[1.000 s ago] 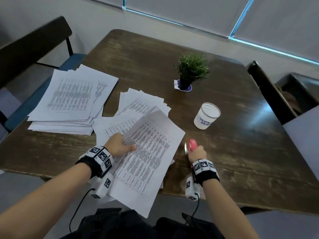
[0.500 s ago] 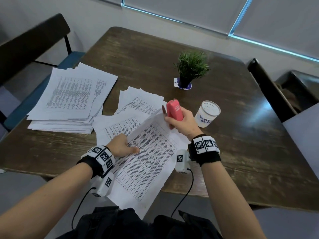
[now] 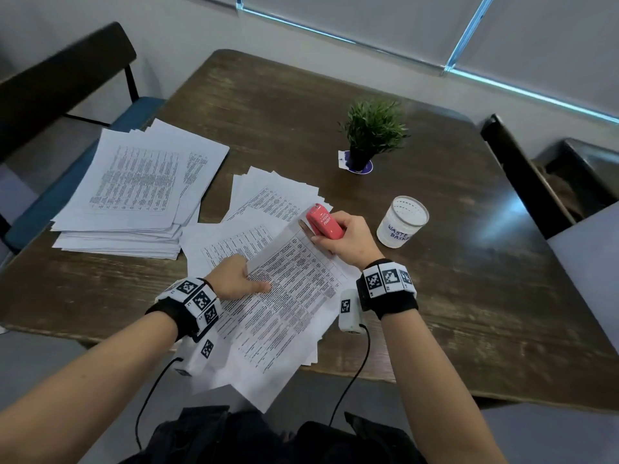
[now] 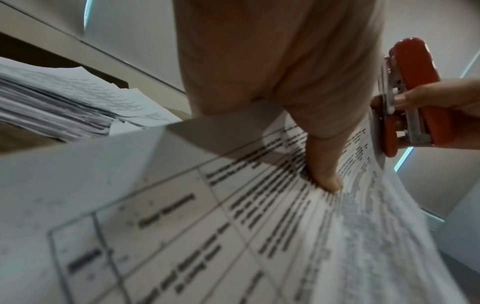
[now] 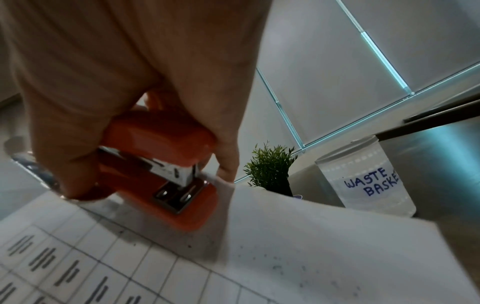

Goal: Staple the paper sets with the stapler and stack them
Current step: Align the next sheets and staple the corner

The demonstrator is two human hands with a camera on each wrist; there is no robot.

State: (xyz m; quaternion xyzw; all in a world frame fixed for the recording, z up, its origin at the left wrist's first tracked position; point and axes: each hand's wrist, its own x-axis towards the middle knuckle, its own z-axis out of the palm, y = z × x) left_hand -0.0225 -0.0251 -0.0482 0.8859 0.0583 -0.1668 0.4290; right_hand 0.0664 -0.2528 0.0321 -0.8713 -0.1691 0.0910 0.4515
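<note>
Looks mid-job: right hand grips the stapler on this set's far corner, left hand flat on it, loose sheets unstapled, stack at the table's left edge.

Dark wooden table, black benches, grey wall, shaded windows
</note>
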